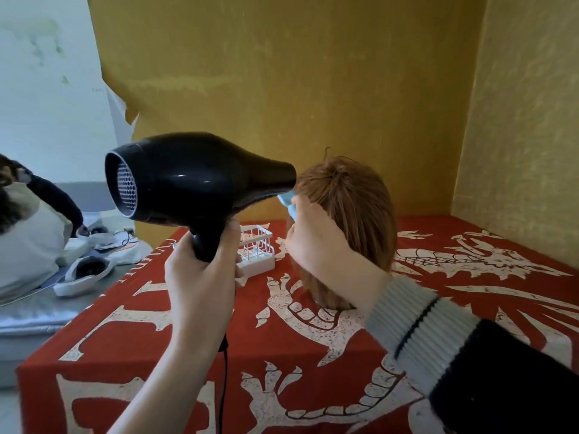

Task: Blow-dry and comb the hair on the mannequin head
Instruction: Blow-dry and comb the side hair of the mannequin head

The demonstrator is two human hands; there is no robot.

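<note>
Red patterned tablecloth meets yellow walls.

Soft, even daylight fills the scene, brighter on the pale wall at left. Small white glints sit on the glossy black plastic hair dryer. Shadows are faint under the ginger-haired mannequin head. Wide-angle bending bows the red-and-white patterned tablecloth edges; the dark knitted sleeve at the lower right is blurred.
</note>
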